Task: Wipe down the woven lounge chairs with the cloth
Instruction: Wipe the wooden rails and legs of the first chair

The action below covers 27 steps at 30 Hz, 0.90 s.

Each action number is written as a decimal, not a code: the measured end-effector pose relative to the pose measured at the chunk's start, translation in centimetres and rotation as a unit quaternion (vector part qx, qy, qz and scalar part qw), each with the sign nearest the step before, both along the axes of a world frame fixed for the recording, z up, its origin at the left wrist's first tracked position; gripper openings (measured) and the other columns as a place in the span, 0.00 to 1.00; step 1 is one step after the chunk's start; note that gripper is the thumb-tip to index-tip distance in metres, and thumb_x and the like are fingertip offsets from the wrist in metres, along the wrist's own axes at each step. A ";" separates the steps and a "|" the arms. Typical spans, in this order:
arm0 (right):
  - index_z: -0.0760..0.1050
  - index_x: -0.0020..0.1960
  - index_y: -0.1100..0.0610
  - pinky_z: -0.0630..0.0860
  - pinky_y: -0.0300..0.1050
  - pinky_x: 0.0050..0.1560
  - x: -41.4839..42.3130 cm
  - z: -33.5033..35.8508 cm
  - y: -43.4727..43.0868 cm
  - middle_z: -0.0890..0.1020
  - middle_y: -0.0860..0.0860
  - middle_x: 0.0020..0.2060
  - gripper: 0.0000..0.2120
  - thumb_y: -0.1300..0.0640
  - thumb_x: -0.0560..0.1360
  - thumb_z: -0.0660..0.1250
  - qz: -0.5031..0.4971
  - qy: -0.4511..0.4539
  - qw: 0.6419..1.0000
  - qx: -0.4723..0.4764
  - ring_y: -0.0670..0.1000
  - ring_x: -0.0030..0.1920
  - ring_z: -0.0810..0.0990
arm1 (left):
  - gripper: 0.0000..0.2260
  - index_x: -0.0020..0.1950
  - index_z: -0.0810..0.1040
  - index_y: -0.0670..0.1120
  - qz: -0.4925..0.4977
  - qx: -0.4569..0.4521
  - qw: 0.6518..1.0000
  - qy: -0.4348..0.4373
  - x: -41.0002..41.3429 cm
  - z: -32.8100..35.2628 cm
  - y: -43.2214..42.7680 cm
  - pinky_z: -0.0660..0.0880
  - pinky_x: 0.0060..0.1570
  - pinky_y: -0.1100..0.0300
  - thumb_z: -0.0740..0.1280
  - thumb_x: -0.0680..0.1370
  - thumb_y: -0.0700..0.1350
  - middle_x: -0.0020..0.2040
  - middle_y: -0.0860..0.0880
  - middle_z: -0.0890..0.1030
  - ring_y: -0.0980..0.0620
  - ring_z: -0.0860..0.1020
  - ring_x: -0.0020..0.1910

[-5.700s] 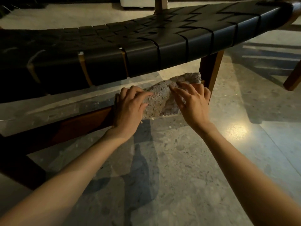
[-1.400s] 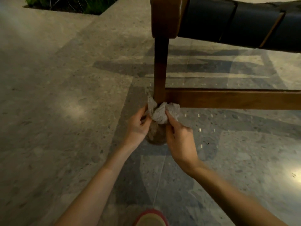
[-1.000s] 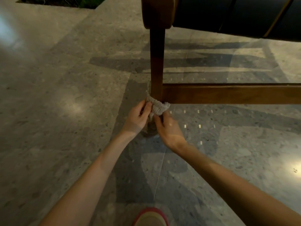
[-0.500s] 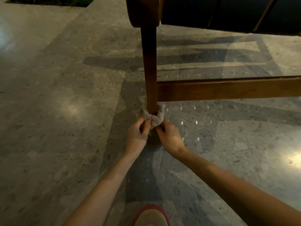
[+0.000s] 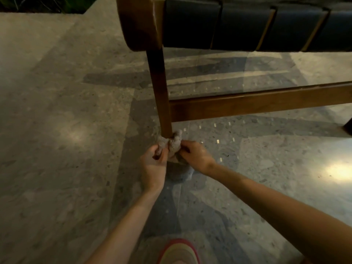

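A lounge chair fills the upper right: dark woven straps (image 5: 247,25) on a brown wooden frame. Its front leg (image 5: 160,88) drops to the floor, joined by a low wooden rail (image 5: 257,103). A grey cloth (image 5: 174,142) is wrapped around the bottom of that leg, just above the floor. My left hand (image 5: 154,164) pinches the cloth's left end. My right hand (image 5: 194,155) grips its right end. Both hands sit close together in front of the leg's foot, which the cloth hides.
Polished speckled stone floor (image 5: 66,130) spreads all around, with a bright glare spot (image 5: 339,171) at the right. A planting bed (image 5: 43,4) lies at the top left. The toe of my red shoe (image 5: 179,251) shows at the bottom edge.
Over the last second the cloth has slid down the leg from the rail joint to the foot, with both hands following. Earlier it lay on the rail under the seat.
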State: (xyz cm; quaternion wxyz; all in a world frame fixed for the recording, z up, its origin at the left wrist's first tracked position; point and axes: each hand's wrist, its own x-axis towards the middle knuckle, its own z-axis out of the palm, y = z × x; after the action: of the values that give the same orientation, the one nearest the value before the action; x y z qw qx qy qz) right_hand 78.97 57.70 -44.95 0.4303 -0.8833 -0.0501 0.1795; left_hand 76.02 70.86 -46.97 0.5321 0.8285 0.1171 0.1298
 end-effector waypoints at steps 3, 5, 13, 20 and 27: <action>0.70 0.64 0.54 0.78 0.35 0.43 -1.4 1.3 -2.0 0.81 0.50 0.51 0.13 0.59 0.80 0.61 -0.021 -0.040 0.999 0.022 0.45 0.46 0.79 | 0.09 0.41 0.72 0.57 0.045 0.019 0.999 -0.014 -1.1 1.7 -0.8 0.70 0.32 0.74 0.71 0.74 0.48 0.33 0.58 0.77 0.65 0.77 0.34; 0.63 0.64 0.47 0.78 0.31 0.37 -2.5 2.7 -3.4 0.80 0.45 0.46 0.18 0.59 0.79 0.63 -0.053 -0.060 0.995 0.064 0.40 0.40 0.79 | 0.08 0.46 0.72 0.57 0.067 0.026 0.997 -0.037 -1.5 3.2 -1.6 0.70 0.34 0.76 0.71 0.74 0.51 0.37 0.62 0.76 0.66 0.77 0.37; 0.56 0.73 0.41 0.81 0.43 0.47 -5.2 8.6 -10.4 0.81 0.47 0.45 0.31 0.65 0.79 0.61 -0.061 -0.074 0.995 0.027 0.44 0.42 0.83 | 0.10 0.52 0.73 0.47 -0.008 -0.038 0.991 -0.124 -1.6 7.2 -9.3 0.75 0.44 0.67 0.71 0.74 0.44 0.52 0.45 0.76 0.56 0.76 0.46; 0.57 0.74 0.44 0.80 0.45 0.50 -6.8 12.0 -18.4 0.80 0.46 0.50 0.29 0.60 0.78 0.63 -0.174 -0.062 0.983 -0.023 0.47 0.45 0.82 | 0.10 0.55 0.74 0.49 -0.217 -0.143 0.954 -0.146 -1.5 10.6 -17.1 0.76 0.47 0.70 0.69 0.75 0.44 0.58 0.41 0.75 0.55 0.78 0.56; 0.75 0.54 0.55 0.74 0.30 0.37 -7.1 12.9 -27.9 0.77 0.40 0.41 0.10 0.63 0.75 0.67 -0.217 -0.119 0.967 -0.067 0.34 0.39 0.78 | 0.11 0.55 0.73 0.51 -0.353 -0.119 0.924 -0.090 -1.5 10.4 -25.7 0.77 0.50 0.67 0.69 0.75 0.45 0.58 0.45 0.77 0.57 0.77 0.57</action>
State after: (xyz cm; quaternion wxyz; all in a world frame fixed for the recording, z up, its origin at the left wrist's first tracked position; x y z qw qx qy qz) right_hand 71.87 29.82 -32.10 0.3899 -0.9147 0.1044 -0.0215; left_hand 74.50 45.12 -36.57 0.6461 0.7318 -0.2168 -0.0075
